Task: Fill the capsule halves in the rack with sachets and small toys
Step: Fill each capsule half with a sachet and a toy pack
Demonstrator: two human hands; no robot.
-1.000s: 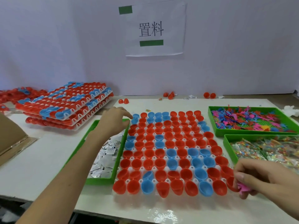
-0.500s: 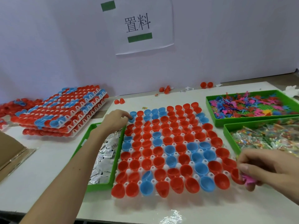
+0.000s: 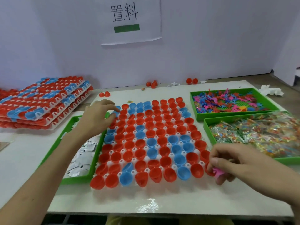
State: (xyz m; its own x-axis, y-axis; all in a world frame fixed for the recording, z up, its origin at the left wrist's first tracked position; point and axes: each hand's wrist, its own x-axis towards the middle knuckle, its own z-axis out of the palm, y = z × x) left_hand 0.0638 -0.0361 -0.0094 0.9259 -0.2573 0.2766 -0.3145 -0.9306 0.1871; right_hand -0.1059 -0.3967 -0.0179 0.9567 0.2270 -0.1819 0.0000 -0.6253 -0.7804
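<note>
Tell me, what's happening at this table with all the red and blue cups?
A person is filling capsule halves set in a white rack. The right hand pinches a small pink toy at the rack's near right corner. The left hand reaches over the far left corner, beside the green tray of sachets; whether it holds one is unclear. The cups in view look empty.

Left hand (image 3: 95, 118) at far-left corner of rack (image 3: 174, 166) — right hand (image 3: 240, 164) with pink toy (image 3: 218, 173) at its near-right.
</note>
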